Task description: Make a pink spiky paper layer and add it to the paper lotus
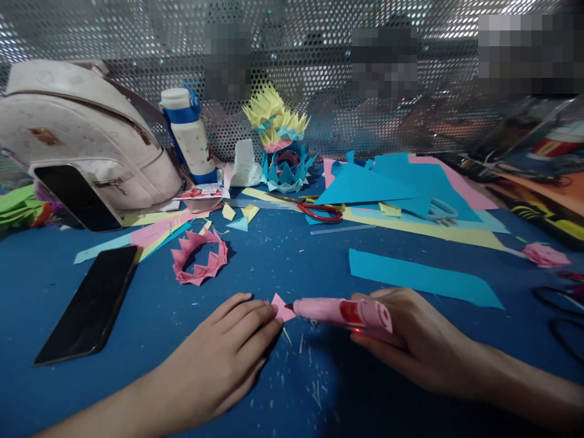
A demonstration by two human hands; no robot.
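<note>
Blue table point(269, 264): left hand point(228, 353) holds one pink paper point(283, 308), right hand point(420, 340) one glue gun point(328, 311).

Bare forearms point(132, 395), bare left hand point(235, 347), right hand point(406, 331)

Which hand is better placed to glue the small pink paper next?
Probably the right hand: it holds the pink glue gun, nozzle at the pink paper; the left hand touches the paper's left side.

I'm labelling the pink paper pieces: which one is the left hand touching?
The small pink piece between the left hand and the pink glue gun. The spiky pink ring and the crumpled pink piece lie farther off, untouched.
</note>
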